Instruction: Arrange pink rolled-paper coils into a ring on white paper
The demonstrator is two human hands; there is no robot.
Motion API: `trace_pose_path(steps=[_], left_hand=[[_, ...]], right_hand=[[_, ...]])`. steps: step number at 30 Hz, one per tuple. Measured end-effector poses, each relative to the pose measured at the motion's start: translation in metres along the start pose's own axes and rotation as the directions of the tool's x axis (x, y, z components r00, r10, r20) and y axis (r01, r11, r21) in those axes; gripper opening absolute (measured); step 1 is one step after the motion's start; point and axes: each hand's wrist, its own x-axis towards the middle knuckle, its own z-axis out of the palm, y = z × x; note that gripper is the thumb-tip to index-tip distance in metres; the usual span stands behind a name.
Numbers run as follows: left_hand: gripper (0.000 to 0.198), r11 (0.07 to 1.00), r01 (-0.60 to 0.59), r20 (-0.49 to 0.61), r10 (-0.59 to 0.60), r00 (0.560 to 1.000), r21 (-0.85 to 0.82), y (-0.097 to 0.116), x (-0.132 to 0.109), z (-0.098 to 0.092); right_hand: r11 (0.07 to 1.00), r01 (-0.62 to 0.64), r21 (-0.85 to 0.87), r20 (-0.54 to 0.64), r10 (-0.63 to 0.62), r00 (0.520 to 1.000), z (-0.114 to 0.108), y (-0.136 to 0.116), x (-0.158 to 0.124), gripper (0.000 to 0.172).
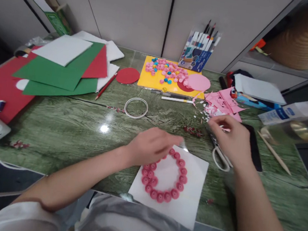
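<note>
A white sheet of paper (189, 193) lies at the table's front edge, with a ring of pink paper coils (160, 196) on it, doubled on the left side. Over the sheet's upper left corner reaches my left hand (153, 145), hiding part of the ring. Its fingers are pressed together towards the right, and what they hold, if anything, cannot be made out. My right hand (229, 139) is pinched beside the pink paper scraps (223, 103), above scissors (220, 158) with white handles. Whatever sits between its fingertips is too small to name.
Pink paper coils with some blue and yellow ones (166, 70) lie on a yellow sheet (146, 81). Around it are a red circle (127, 75), a tape roll (136, 108), green sheets (55, 72) and a marker pack (198, 54). A dark phone (255, 149) and wooden stick (274, 153) lie rightward.
</note>
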Motion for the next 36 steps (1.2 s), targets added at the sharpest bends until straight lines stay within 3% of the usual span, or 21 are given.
trace_pose_path(steps=[2, 3, 6, 11, 14, 16, 19, 23, 25, 28, 30, 33, 36], left_hand=[[0.022, 0.991, -0.121, 0.200, 0.108, 0.974, 0.056, 0.004, -0.002, -0.005], [0.021, 0.988, -0.139, 0.248, 0.119, 0.961, 0.067, 0.006, -0.002, -0.007], [0.016, 0.987, -0.132, 0.239, 0.106, 0.965, 0.091, 0.010, -0.002, -0.009], [0.013, 0.993, -0.119, 0.185, 0.114, 0.976, 0.018, 0.009, -0.003, -0.006], [0.016, 0.993, -0.117, 0.153, 0.111, 0.982, 0.030, 0.007, -0.006, -0.003], [0.019, 0.987, -0.144, 0.195, 0.128, 0.972, 0.070, 0.006, -0.007, -0.003], [0.028, 0.957, -0.274, 0.285, 0.236, 0.929, 0.100, 0.002, -0.008, -0.005], [0.038, 0.849, -0.482, 0.259, 0.425, 0.867, 0.219, -0.009, -0.006, -0.009], [0.035, 0.798, -0.432, 0.201, 0.383, 0.902, 0.419, -0.014, -0.001, -0.012], [0.026, 0.730, -0.160, 0.057, 0.163, 0.985, 0.664, -0.014, 0.007, -0.014], [0.021, 0.702, -0.054, 0.045, 0.032, 0.998, 0.710, -0.006, 0.008, -0.014], [0.019, 0.730, -0.115, 0.203, -0.033, 0.979, 0.674, 0.011, -0.007, -0.009], [0.017, 0.772, -0.200, 0.338, -0.020, 0.941, 0.604, 0.025, -0.040, -0.001]], right_hand=[[0.981, 0.011, 0.196, 0.240, -0.059, 0.969, -0.005, -0.028, -0.013, 0.015], [0.967, 0.001, 0.254, 0.328, -0.087, 0.941, -0.006, -0.040, -0.020, 0.015], [0.939, -0.039, 0.341, 0.460, -0.131, 0.878, -0.009, -0.061, -0.033, 0.014], [0.939, -0.023, 0.344, 0.528, -0.173, 0.831, -0.008, -0.068, -0.038, 0.013], [0.944, -0.001, 0.330, 0.530, -0.185, 0.827, -0.008, -0.069, -0.039, 0.011], [0.949, 0.010, 0.316, 0.524, -0.184, 0.832, -0.007, -0.070, -0.039, 0.011], [0.957, 0.007, 0.289, 0.523, -0.164, 0.836, -0.004, -0.069, -0.038, 0.010], [0.964, -0.057, 0.260, 0.569, -0.105, 0.816, -0.002, -0.062, -0.038, 0.010], [0.966, -0.093, 0.242, 0.640, -0.087, 0.763, -0.001, -0.060, -0.041, 0.008], [0.972, -0.096, 0.217, 0.796, -0.119, 0.594, 0.003, -0.064, -0.052, 0.010], [0.973, -0.054, 0.226, 0.839, -0.166, 0.518, 0.008, -0.069, -0.061, 0.010], [0.970, 0.037, 0.239, 0.817, -0.222, 0.532, 0.016, -0.076, -0.071, 0.012], [0.967, 0.098, 0.233, 0.800, -0.248, 0.546, 0.022, -0.079, -0.075, 0.011]])
